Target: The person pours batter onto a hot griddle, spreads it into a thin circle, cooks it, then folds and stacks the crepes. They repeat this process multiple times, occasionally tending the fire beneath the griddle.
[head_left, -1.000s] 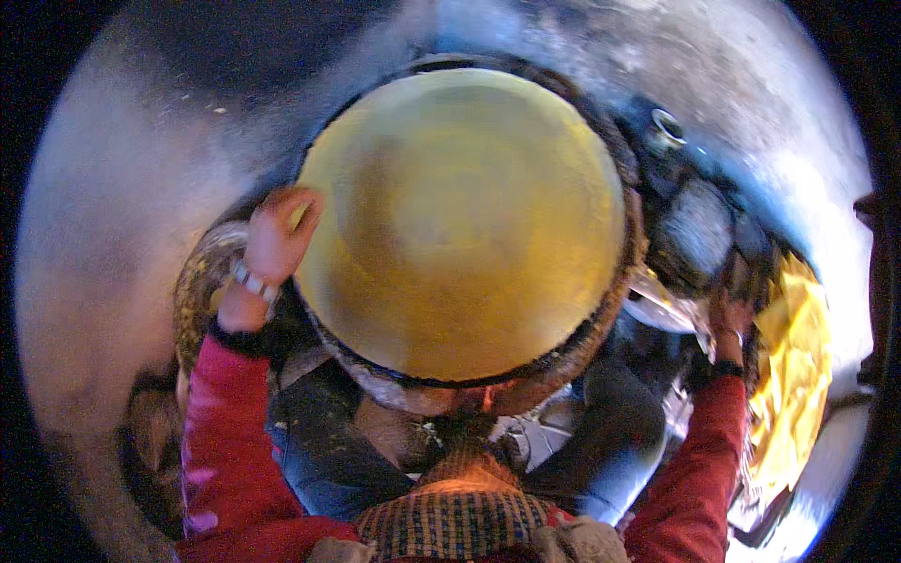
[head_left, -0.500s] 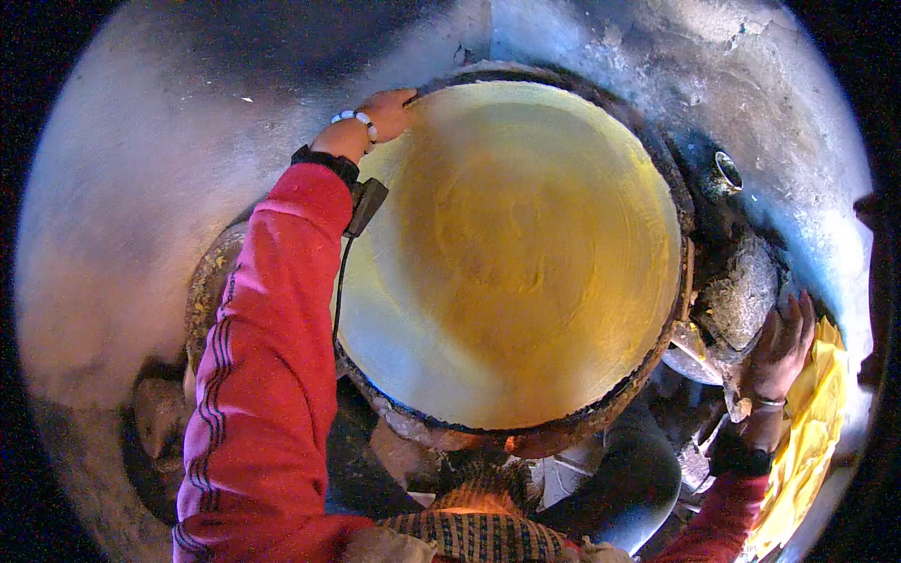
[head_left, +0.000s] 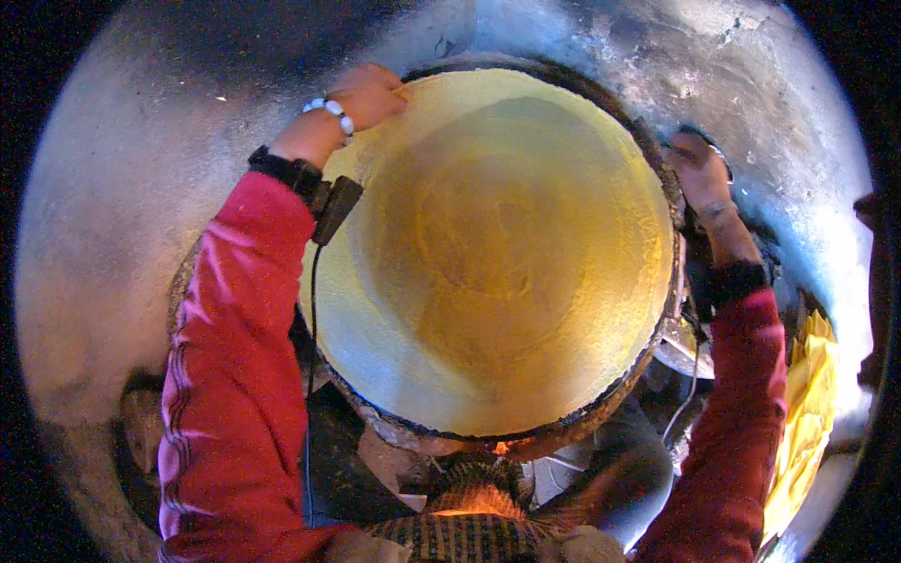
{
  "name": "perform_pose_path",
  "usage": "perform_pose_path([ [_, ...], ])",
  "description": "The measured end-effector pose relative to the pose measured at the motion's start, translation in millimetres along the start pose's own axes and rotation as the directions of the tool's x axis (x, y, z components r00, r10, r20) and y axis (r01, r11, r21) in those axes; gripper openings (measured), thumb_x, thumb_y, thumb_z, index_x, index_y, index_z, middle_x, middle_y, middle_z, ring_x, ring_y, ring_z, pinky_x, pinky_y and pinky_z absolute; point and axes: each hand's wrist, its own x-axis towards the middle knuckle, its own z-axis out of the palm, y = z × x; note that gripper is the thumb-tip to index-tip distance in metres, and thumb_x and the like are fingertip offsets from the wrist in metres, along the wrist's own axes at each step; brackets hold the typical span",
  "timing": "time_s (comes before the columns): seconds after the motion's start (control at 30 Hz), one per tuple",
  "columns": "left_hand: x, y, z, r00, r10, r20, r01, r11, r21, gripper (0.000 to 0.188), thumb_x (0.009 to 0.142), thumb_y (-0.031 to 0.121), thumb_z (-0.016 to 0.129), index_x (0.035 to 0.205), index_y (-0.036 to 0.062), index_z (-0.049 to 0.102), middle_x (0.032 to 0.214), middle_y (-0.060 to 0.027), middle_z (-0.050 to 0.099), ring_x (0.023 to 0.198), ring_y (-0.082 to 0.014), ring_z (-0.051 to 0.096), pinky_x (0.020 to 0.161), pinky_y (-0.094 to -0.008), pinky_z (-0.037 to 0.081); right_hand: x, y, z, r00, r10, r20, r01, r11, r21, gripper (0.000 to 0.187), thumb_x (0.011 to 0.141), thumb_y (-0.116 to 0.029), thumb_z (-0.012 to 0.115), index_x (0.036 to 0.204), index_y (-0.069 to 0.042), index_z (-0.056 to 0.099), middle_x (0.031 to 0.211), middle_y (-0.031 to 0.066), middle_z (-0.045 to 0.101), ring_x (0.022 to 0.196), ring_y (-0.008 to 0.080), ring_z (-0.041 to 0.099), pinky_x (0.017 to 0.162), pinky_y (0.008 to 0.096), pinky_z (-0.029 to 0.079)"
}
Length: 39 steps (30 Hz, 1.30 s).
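A wide, thin yellow flatbread (head_left: 511, 253) covers a large round griddle (head_left: 404, 424) in front of me. At its far left edge my left hand (head_left: 369, 94) is closed, the fingertips pinching the flatbread's edge. A white beaded bracelet (head_left: 328, 108) circles that wrist. Just outside the griddle's far right rim is my right hand (head_left: 699, 169). Its fingers bend toward the rim and are blurred; what they touch, if anything, I cannot make out. The hand mostly covers a small round vessel (head_left: 725, 161) standing against the wall.
Fire glows (head_left: 502, 448) under the griddle's near edge, close to my legs. A yellow cloth or plastic sheet (head_left: 807, 422) lies at the right. A smoke-darkened wall (head_left: 122, 188) curves around the far side and left. A black cable (head_left: 312, 375) hangs from my left wrist.
My right hand has moved from the lower right, beside the yellow sheet, up to the griddle's far right rim. My left hand has shifted slightly left and up, its fingers now at the flatbread's edge.
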Motion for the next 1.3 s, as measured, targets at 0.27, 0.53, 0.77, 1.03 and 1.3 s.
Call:
perform_pose_path([
  [0.27, -53.1, 56.6, -51.3, 0.993, 0.041, -0.112, -0.059, 0.985, -0.159, 0.03, 0.079, 0.035, 0.07, 0.092, 0.0077, 0.073, 0.088, -0.019, 0.068, 0.083, -0.0371, 0.065, 0.075, -0.0429, 0.052, 56.6, -32.9, 32.5, 0.98, -0.036, 0.196, 0.031, 0.999, 0.03, 0.071, 0.072, -0.031, 0.078, 0.135, -0.009, 0.053, 0.13, 0.0128, 0.059, 0.119, 0.0281, 0.056, 0.102, 0.0382, 0.043],
  [0.53, -81.5, 72.5, -62.0, 0.981, 0.077, -0.178, -0.112, 0.973, -0.201, 0.025, 0.081, 0.03, 0.069, 0.091, 0.0076, 0.072, 0.083, -0.0192, 0.066, 0.079, -0.0366, 0.064, 0.069, -0.0414, 0.051, 86.6, -53.8, 38.8, 0.924, -0.172, 0.341, 0.149, 0.985, 0.091, 0.067, 0.073, -0.025, 0.077, 0.134, -0.011, 0.054, 0.126, 0.0118, 0.062, 0.114, 0.0257, 0.059, 0.099, 0.0375, 0.045],
  [0.77, -91.7, 63.5, -62.4, 0.985, 0.061, -0.16, -0.119, 0.914, -0.387, 0.025, 0.08, 0.027, 0.072, 0.095, 0.0074, 0.073, 0.079, -0.0152, 0.068, 0.069, -0.0251, 0.064, 0.067, -0.035, 0.051, 94.2, -61.8, 16.7, 0.881, -0.103, 0.461, 0.096, 0.995, 0.039, 0.044, 0.074, -0.027, 0.076, 0.112, -0.007, 0.068, 0.107, 0.0113, 0.069, 0.1, 0.0224, 0.064, 0.088, 0.0352, 0.049],
  [1.03, -94.7, 21.6, -74.0, 1.0, -0.024, -0.013, 0.012, 0.813, -0.582, 0.028, 0.08, 0.028, 0.076, 0.092, 0.0034, 0.074, 0.075, -0.0017, 0.068, 0.07, -0.0074, 0.057, 0.067, -0.0274, 0.047, 24.0, -91.3, -47.8, 0.896, -0.285, 0.341, 0.139, 0.909, 0.393, 0.023, 0.087, -0.021, 0.07, 0.099, -0.003, 0.066, 0.09, -0.0002, 0.064, 0.086, 0.0095, 0.056, 0.081, 0.0279, 0.046],
  [1.3, -126.4, -14.8, -72.2, 0.997, -0.064, -0.031, 0.009, 0.547, -0.837, 0.017, 0.081, 0.023, 0.077, 0.088, 0.0082, 0.075, 0.081, 0.0041, 0.068, 0.078, -0.0064, 0.056, 0.075, -0.0239, 0.045, -72.6, -170.0, -115.8, 0.899, -0.39, 0.201, 0.286, 0.868, 0.407, 0.011, 0.09, -0.014, 0.067, 0.094, -0.004, 0.067, 0.082, -0.0037, 0.064, 0.077, 0.0056, 0.057, 0.07, 0.0239, 0.048],
])
